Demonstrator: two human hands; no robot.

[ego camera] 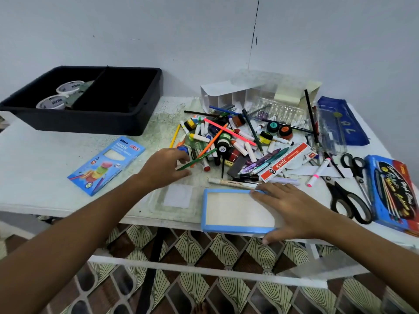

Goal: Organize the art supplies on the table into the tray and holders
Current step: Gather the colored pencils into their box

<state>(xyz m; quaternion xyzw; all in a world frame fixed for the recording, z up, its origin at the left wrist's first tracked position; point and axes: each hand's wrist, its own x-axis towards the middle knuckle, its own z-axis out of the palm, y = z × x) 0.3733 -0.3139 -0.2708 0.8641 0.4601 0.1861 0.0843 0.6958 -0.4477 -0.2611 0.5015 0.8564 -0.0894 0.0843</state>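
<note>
A heap of pens, pencils, crayons and paint pots (pixel 229 141) covers the middle of the white table (pixel 34 168). My left hand (pixel 163 171) reaches to the heap's left edge, its curled fingers and thumb closing on the end of a green pencil (pixel 199 158). My right hand (pixel 292 211) grips the right side of a shallow blue-rimmed box (pixel 226 211) at the table's front edge, thumb under the near rim. A black divided tray (pixel 145 103) sits at the back left with two tape rolls (pixel 70 87) inside. A white compartment holder (pixel 226 98) stands behind the heap.
A blue neon pencil box (pixel 106 164) lies left of my left hand. A clear plastic lid (pixel 176 198) lies between my hands. Black scissors (pixel 349 200), a blue pastel box (pixel 394 196) and a blue pouch (pixel 342 121) fill the right side. The wall is close behind.
</note>
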